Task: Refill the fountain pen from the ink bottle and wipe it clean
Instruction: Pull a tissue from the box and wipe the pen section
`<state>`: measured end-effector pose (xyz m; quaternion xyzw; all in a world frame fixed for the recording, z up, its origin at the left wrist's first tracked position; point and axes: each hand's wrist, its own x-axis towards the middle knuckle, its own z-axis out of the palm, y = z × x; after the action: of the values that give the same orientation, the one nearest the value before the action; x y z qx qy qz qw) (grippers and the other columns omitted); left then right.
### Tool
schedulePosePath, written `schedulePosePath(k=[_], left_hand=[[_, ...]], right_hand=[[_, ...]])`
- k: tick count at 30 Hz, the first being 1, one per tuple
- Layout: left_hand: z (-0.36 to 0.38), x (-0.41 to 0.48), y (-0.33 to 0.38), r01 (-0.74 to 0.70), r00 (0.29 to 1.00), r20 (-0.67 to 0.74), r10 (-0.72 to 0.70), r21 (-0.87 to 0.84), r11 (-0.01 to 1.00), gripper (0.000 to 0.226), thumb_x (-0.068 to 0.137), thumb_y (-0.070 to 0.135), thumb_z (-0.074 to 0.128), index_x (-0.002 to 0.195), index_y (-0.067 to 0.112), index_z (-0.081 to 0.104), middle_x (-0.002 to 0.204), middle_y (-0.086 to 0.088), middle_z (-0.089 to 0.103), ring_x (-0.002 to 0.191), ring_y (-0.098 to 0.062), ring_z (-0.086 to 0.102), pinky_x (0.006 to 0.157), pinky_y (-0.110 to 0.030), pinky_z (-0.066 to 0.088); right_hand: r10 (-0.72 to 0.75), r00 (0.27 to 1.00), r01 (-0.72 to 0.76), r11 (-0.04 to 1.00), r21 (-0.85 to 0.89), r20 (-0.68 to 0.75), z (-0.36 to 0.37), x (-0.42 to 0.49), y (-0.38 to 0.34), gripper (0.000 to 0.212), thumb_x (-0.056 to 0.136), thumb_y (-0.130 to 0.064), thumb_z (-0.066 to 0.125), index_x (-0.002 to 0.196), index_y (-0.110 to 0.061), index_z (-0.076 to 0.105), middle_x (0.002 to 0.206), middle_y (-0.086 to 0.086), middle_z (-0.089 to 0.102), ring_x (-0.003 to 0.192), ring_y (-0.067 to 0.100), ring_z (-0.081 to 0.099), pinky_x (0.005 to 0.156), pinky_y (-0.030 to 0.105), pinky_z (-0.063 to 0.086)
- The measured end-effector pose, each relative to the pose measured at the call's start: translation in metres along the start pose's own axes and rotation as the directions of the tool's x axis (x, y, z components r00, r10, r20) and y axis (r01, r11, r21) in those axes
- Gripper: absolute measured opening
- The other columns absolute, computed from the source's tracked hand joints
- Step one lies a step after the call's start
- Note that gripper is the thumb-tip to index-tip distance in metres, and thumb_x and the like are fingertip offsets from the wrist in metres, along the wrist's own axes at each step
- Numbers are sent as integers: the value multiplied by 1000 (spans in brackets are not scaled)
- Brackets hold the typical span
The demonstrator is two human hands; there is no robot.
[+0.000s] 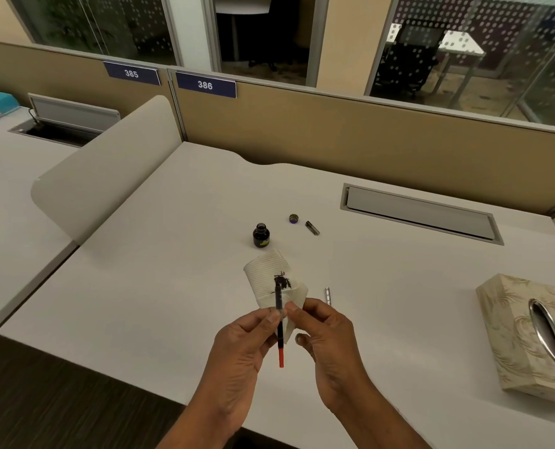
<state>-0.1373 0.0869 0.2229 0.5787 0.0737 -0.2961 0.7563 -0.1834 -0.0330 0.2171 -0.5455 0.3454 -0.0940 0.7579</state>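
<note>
white desk — left hand pinches pen, right hand grips tissue (ink-stained).

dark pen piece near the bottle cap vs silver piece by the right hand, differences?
The dark pen piece lies at an angle far back on the desk, beside the bottle cap; the silver piece lies nearly straight, close to the right hand. The dark one looks thicker. Both lie flat, untouched.

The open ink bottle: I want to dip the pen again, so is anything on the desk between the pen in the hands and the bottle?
Only the ink-stained white tissue, held behind the thin black pen with the red end, lies toward the small dark glass ink bottle. The white desk between them is bare.
</note>
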Motion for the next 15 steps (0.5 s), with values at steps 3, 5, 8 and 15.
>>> schedulePosePath(k=[3,5,8,15], left_hand=[[0,4,1,-29,999,-25,31,44,999,42,71,28,71,106,5,77,104,-11,80,102,-31,74,106,-49,50],[-2,8,2,-33,999,-28,34,37,999,43,72,28,71,107,4,76,105,-12,79,102,-31,74,105,-50,51],[-3,13,3,-30,999,-15,30,-6,1000,37,74,23,70,105,4,77,107,-13,79,101,-32,75,102,-48,53],[-7,25,-2,-10,1000,7,10,-59,998,37,78,18,69,109,-2,74,111,-17,77,104,-34,73,99,-45,53]], right_hand=[[10,1000,-10,1000,17,-9,4,3,3,11,86,-19,75,95,-15,79,93,3,79,97,28,69,81,33,52],[13,1000,-12,1000,22,-13,5,6,4,11,86,-20,75,95,-16,79,93,3,79,99,29,69,83,34,53],[15,1000,-14,1000,19,-3,5,9,4,10,85,-21,75,93,-17,80,92,4,79,97,29,69,85,36,52],[29,998,-28,999,-20,47,1,17,8,14,86,-27,74,96,-18,79,93,5,79,94,26,69,88,37,53]])
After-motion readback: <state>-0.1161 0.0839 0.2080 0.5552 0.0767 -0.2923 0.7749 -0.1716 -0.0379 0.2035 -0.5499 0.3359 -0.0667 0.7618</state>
